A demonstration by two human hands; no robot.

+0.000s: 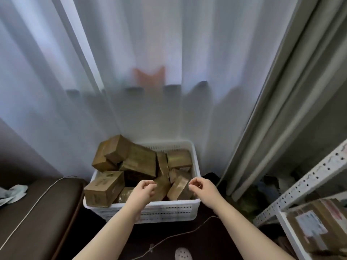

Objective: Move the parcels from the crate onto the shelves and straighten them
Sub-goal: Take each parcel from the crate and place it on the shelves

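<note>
A white plastic crate (pixel 169 211) stands on the dark floor in front of me, piled with several brown cardboard parcels. One large parcel (pixel 104 187) sits at its front left corner, and a smaller one (pixel 179 187) leans at the front right. My left hand (pixel 145 188) hovers over the crate's front middle with loosely curled fingers, holding nothing. Just right of the leaning parcel, my right hand (pixel 201 186) hovers the same way, also with nothing in it. A white metal shelf (pixel 308 186) stands at the right, with a taped parcel (pixel 317 224) on it.
White sheer curtains (pixel 150 72) hang behind the crate, a grey drape (pixel 272 128) beside the shelf. A brown leather seat (pixel 37 212) with a cable over it lies at the left. Another thin cable (pixel 187 233) crosses the floor below my arms.
</note>
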